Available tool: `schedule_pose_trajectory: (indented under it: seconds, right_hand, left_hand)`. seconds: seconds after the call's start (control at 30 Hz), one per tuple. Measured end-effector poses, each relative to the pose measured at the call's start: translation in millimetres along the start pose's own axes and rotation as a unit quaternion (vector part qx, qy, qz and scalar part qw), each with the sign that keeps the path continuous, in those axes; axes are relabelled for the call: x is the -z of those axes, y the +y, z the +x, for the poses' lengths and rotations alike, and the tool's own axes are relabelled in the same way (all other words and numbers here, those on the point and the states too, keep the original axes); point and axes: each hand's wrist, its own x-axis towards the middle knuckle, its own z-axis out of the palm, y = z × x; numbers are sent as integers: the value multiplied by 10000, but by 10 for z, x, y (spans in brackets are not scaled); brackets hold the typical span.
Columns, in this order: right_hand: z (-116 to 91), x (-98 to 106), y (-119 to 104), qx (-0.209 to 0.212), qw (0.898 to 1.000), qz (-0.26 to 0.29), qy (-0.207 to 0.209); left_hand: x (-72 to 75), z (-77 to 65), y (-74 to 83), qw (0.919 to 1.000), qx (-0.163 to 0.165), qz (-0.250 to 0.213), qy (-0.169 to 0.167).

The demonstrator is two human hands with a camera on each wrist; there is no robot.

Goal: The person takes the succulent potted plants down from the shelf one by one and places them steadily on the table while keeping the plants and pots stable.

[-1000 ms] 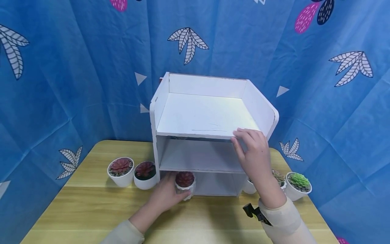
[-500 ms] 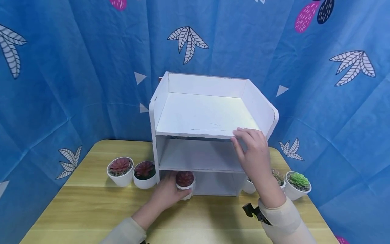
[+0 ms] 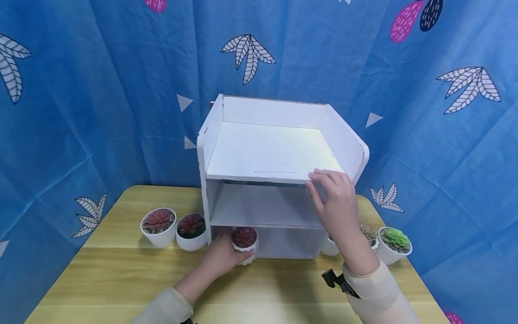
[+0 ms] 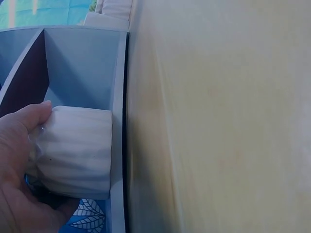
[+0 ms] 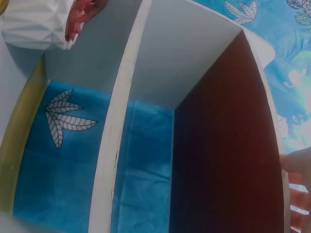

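Note:
My left hand (image 3: 220, 258) grips a small white pot with a dark red succulent (image 3: 244, 243) at the front left of the bottom compartment of a white shelf unit (image 3: 267, 148). In the left wrist view, fingers and thumb lie round the ribbed white pot (image 4: 80, 150), whose base is at the bottom board. My right hand (image 3: 336, 198) holds the front edge of the top board near its right end, fingers above and thumb below. The right wrist view shows that hand (image 5: 297, 187) at the board edge, with the potted succulent (image 5: 36, 24) at upper left.
Two white pots with red succulents (image 3: 158, 227) (image 3: 191, 231) stand left of the shelf unit on the wooden table (image 3: 105, 279). On the right are a green succulent (image 3: 394, 245) and other pots, partly behind the right forearm. A blue patterned curtain (image 3: 133, 90) hangs behind.

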Motion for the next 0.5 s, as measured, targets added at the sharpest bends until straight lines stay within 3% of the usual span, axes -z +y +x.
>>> schedule_pose_trajectory:
  seconds: [0.5]
  right_hand:
    - [-1, 1, 1, 45, 10000, -4, -2]
  left_hand:
    - [23, -48, 48, 9996, 163, 47, 238]
